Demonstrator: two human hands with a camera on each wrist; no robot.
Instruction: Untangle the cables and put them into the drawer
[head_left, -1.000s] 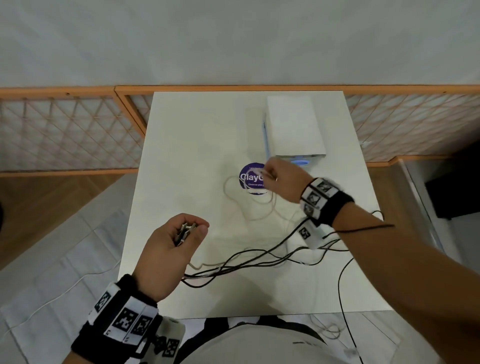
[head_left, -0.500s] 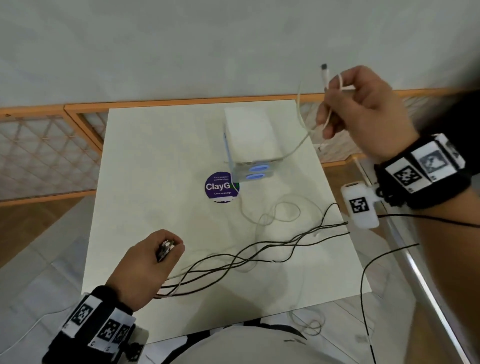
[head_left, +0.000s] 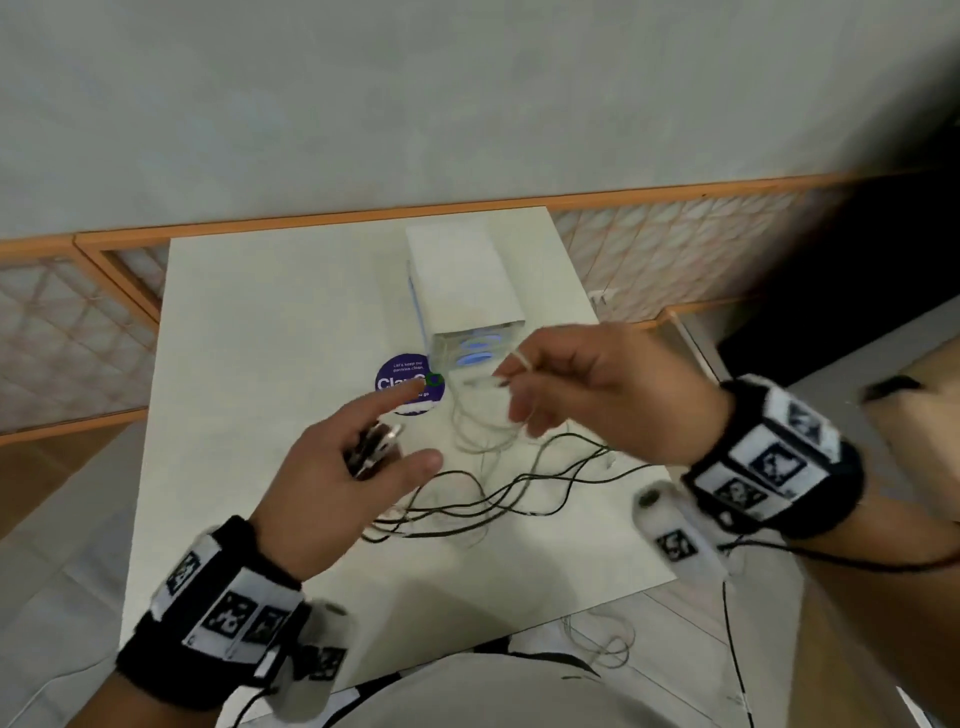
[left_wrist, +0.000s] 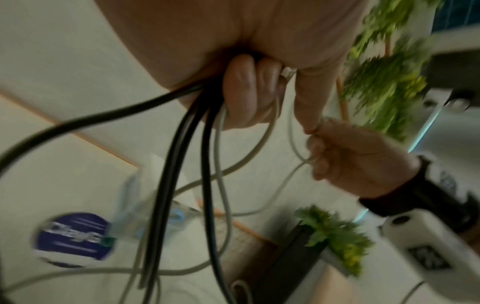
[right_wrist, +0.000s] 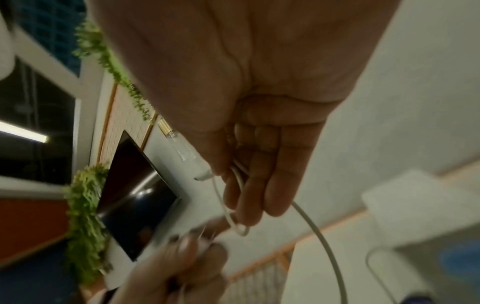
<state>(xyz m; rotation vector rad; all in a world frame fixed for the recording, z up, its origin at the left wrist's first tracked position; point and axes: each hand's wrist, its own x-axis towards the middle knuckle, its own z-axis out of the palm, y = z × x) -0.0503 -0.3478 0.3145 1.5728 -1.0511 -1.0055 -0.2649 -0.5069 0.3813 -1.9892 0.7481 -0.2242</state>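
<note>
Over the white table (head_left: 249, 332), my left hand (head_left: 363, 457) grips a bundle of cable plugs (head_left: 371, 449), with its forefinger and thumb stretched out. Black cables (head_left: 519, 493) and pale ones trail from it across the table; the left wrist view shows them hanging from my curled fingers (left_wrist: 246, 92). My right hand (head_left: 587, 384) is raised beside it and pinches a thin white cable (head_left: 488, 415), whose loops hang to the table. The right wrist view shows that cable (right_wrist: 233, 185) running through my fingers, its plug (right_wrist: 182, 148) sticking out. A small white drawer unit (head_left: 462, 275) stands behind, with its drawers shut.
A round purple sticker (head_left: 410, 382) lies on the table left of the drawer unit. An orange-framed lattice fence (head_left: 78, 322) runs behind the table. More cable (head_left: 597, 644) hangs off the table's near edge, above the pale floor.
My right hand has come down from high at the right to just in front of the drawer unit. My left hand has risen toward it, now with forefinger and thumb extended.
</note>
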